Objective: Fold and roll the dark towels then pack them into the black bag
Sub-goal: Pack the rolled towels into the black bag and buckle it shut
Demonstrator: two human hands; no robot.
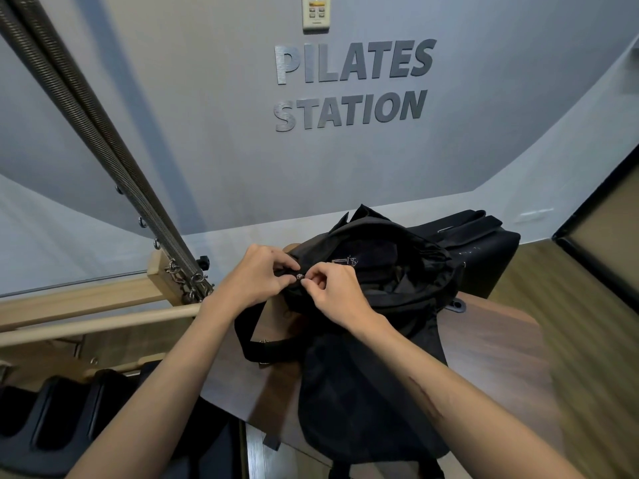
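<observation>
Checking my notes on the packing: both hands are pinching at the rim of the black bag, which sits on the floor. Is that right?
Not quite. The head view shows the left hand and right hand pinching the rim of the black bag, but it sits on a wooden table, not the floor.

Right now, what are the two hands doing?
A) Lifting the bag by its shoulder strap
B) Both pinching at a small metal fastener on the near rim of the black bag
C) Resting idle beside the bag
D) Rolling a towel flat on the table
B: the left hand and right hand meet at the small metal fastener on the black bag rim, fingertips pinching there.
</observation>
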